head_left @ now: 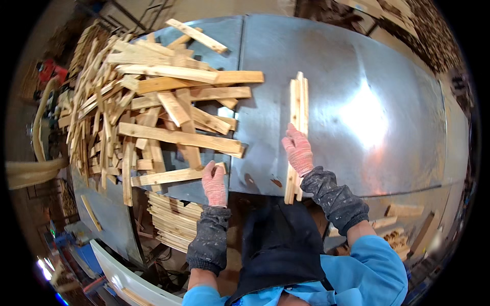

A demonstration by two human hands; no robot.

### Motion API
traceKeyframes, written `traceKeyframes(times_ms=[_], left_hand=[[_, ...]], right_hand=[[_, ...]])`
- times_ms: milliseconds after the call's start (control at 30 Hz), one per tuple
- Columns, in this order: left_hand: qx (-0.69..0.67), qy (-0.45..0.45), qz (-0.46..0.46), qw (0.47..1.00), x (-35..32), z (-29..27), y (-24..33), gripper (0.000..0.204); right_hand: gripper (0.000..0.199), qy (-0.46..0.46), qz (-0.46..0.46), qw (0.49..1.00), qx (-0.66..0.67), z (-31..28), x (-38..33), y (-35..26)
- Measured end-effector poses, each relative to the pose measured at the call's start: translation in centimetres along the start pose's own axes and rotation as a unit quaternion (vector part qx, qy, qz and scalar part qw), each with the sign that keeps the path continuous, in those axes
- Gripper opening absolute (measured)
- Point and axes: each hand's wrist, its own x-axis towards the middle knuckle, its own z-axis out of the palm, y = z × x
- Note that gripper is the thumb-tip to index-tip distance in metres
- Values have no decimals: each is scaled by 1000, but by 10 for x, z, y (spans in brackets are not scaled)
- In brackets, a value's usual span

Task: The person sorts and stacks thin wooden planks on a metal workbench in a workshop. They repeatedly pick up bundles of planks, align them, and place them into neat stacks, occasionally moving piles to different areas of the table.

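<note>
On metal table (357, 102), right hand (298, 151) pressing slat bundle (298, 109), left hand (214, 183) touching slat (168, 176)

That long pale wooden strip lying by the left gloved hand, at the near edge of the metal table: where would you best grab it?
Probably at its near right end, beside the left hand. The long pale wooden strip lies flat and crosswise, its far left end tucked among the pile of wooden offcuts, while the right end rests free on the grey metal table. Come from the near edge and pinch its long sides.
</note>
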Motion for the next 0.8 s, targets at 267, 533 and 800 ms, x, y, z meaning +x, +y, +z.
traceKeyframes(times_ms=[267,533,800], left_hand=[[-173,-47,-41,983,46,-43,104,39],[-273,-66,-140,950,87,-16,178,31],[-288,-80,-194,934,183,40,180,29]], right_hand=[[75,-48,-366,893,-256,161,138,-223],[84,-157,-219,850,-452,237,230,-206],[64,-275,-155,866,-387,217,201,-248]])
